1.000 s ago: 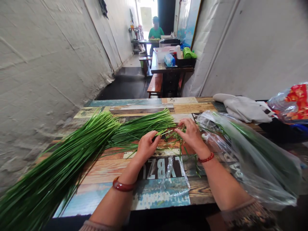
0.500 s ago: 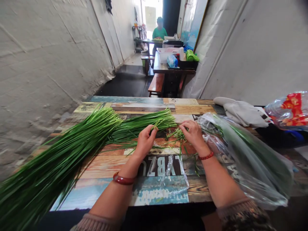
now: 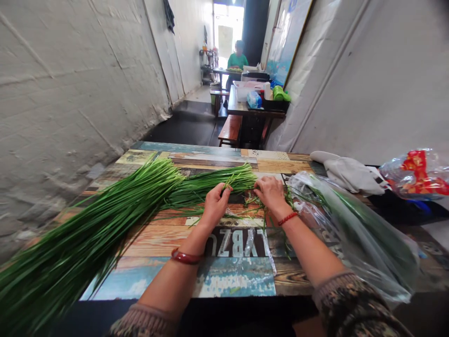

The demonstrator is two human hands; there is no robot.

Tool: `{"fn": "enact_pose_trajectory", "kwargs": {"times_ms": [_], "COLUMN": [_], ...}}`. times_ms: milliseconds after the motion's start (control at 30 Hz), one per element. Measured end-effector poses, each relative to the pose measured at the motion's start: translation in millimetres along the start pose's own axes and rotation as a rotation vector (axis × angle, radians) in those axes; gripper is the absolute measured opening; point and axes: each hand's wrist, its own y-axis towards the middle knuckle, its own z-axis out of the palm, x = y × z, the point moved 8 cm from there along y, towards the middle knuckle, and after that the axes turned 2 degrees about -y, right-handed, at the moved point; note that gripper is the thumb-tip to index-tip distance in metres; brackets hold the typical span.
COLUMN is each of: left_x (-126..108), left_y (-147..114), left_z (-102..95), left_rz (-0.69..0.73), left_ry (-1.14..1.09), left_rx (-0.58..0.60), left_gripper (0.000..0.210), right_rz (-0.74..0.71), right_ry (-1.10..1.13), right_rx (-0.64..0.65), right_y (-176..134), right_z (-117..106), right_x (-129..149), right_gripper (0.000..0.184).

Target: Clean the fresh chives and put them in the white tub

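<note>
Left hand (image 3: 215, 202) extended forward, thumb against fingers, pinching thin green stalks (image 3: 228, 181) at near side of smaller green bunch (image 3: 203, 184). Right hand (image 3: 272, 193) just right of smaller green bunch, fingers curled; can't tell if holding anything.

From my end, the only lettering I can partly read is on the tabletop (image 3: 150, 241): big pale capitals (image 3: 234, 242) on a dark printed plank, on the near side of the left hand (image 3: 214, 203). I make out a Z and a B, then what looks like a Y; they may be upside down, and clear plastic (image 3: 250, 242) blurs that end. More pale letters (image 3: 331, 241) show beside the plastic bag (image 3: 372, 243), too obscured for me to read. Any print on the red-patterned packet (image 3: 416, 173) or the wall poster (image 3: 286, 42) stays illegible.
</note>
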Motion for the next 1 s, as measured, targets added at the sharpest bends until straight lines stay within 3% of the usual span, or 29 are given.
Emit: {"fn": "enact_pose_trajectory", "kwargs": {"times_ms": [200, 400, 533, 800, 900, 1000], "left_x": [-3.9, -5.9, -8.0, -8.4, -11.1, -13.1], "left_y": [-0.5, -1.8, -1.9, -2.0, -1.7, -1.7], "left_z": [-0.8, -0.5, 0.6, 1.8, 1.3, -1.1], "left_rz": [0.028, 0.011, 0.015, -0.023, -0.020, -0.023], "left_ry": [0.025, 0.039, 0.061, 0.074, 0.080, 0.080], "left_rx": [-0.004, 0.000, 0.014, 0.025, 0.028, 0.009], "left_gripper": [0.025, 0.024, 0.025, 0.025, 0.025, 0.025], "right_rz": [-0.014, 0.019, -0.022, 0.050, 0.052, 0.075], "right_ry": [-0.008, 0.048, 0.113, 0.108, 0.246, 0.561], "right_rx": [-0.036, -0.153, -0.092, -0.071, -0.128, -0.234], "right_y": [-7.1, -17.8, -19.2, -16.8, -18.5, -21.5], "right_z": [-1.4, -20.5, -11.8, -0.9, -9.9, -20.2], "right_x": [-1.4, -8.4, -5.6, -5.3, -8.8, -17.7], "right_gripper": [0.002, 0.011, 0.015, 0.007, 0.009, 0.016]}}
